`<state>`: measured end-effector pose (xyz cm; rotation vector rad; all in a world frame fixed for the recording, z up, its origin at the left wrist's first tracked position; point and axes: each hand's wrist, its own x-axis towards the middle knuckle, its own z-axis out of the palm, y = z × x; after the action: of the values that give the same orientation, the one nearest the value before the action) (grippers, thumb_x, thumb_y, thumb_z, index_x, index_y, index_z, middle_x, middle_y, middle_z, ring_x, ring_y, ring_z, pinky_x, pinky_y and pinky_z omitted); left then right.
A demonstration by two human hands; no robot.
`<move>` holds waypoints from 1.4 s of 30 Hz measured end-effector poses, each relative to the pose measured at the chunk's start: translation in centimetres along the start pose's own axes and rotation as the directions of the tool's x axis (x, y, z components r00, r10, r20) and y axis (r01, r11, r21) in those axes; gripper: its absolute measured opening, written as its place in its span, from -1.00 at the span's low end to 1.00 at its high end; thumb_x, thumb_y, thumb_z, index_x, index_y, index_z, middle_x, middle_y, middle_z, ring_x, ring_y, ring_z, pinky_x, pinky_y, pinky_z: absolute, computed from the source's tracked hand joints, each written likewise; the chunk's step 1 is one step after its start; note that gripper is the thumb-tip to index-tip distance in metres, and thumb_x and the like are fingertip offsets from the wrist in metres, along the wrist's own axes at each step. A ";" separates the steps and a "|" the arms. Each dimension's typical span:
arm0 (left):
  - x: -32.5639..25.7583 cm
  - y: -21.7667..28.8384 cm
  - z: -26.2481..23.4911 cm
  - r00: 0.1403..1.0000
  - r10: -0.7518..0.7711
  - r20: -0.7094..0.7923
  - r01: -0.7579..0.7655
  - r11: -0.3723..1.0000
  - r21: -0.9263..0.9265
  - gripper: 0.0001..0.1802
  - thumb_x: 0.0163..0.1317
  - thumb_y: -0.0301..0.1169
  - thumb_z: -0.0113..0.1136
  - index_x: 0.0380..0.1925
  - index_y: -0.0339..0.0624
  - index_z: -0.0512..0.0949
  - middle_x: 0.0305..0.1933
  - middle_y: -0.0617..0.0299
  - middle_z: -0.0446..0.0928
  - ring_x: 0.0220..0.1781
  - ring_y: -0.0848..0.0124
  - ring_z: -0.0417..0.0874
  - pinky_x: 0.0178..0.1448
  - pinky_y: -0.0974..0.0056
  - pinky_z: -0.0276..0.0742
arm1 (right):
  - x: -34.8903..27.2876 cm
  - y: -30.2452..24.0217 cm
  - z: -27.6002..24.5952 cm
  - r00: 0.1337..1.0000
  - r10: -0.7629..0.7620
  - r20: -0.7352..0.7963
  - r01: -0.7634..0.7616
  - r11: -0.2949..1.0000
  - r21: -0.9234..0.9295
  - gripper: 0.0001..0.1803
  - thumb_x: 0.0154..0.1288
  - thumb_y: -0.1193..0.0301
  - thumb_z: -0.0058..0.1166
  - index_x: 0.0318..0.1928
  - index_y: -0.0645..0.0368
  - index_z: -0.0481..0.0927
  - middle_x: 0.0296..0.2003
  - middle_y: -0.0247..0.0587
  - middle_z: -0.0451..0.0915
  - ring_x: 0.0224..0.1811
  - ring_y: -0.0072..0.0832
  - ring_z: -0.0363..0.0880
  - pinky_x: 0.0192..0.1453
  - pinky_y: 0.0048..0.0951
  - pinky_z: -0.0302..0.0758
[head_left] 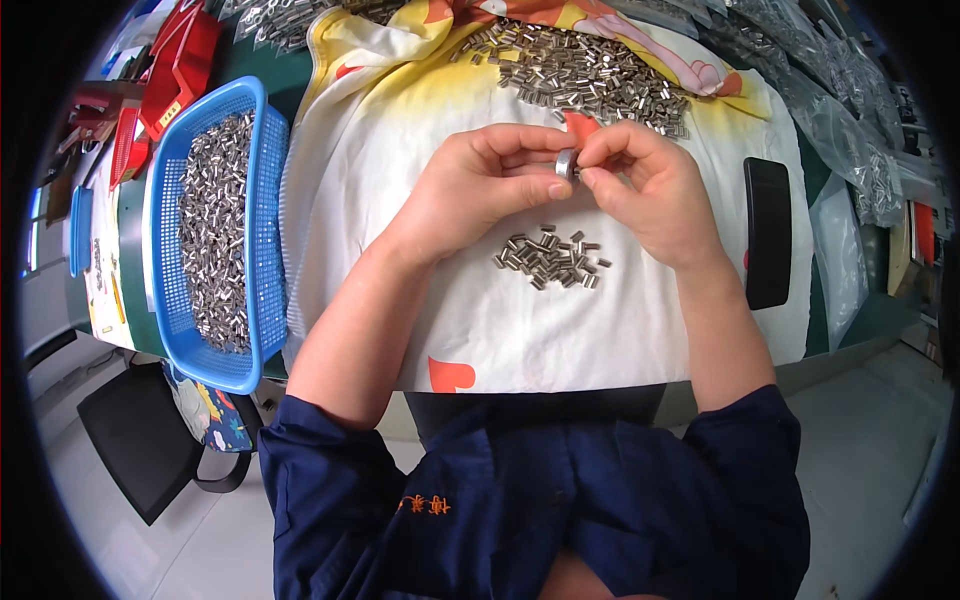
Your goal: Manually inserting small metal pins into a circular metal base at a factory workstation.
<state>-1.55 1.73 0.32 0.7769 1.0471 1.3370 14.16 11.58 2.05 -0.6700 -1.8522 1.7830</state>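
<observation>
Over the white cloth, both my hands meet above a small pile of metal cylinders (pixel 550 260). My left hand (pixel 490 180) is closed, gripping a short, shiny metal ring (pixel 565 163) between thumb and fingers. Close against the ring's right side, my right hand (pixel 645 185) makes a pinch with thumb and forefinger. What sits in that pinch is mostly hidden by the fingertips and too small to name. Beyond the hands lies a larger heap of similar metal cylinders (pixel 590 75).
A blue plastic basket (pixel 268 230) full of small metal cylinders stands at the left. On the right of the white cloth (pixel 350 200) lies a black phone-like slab (pixel 767 230). Bags of metal parts (pixel 850 140) crowd the far right, red bins (pixel 180 65) the far left.
</observation>
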 end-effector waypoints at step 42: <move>0.1 0.0 -0.2 0.998 0.059 -0.027 -0.058 0.998 0.005 -0.62 0.07 -0.60 0.19 -0.06 -0.30 0.46 -0.20 0.23 0.55 -0.16 0.51 0.55 -0.01 0.43 0.46 | 0.0 0.4 -0.1 0.970 -0.242 -0.031 0.219 0.921 -0.322 -0.91 0.02 0.58 0.13 -0.40 0.26 0.55 -0.46 -0.33 0.55 -0.48 -0.64 0.47 -0.35 -0.63 0.42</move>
<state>-1.69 1.78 0.21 0.8000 1.0559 1.3987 14.20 11.69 1.68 -0.5889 -2.0947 1.3107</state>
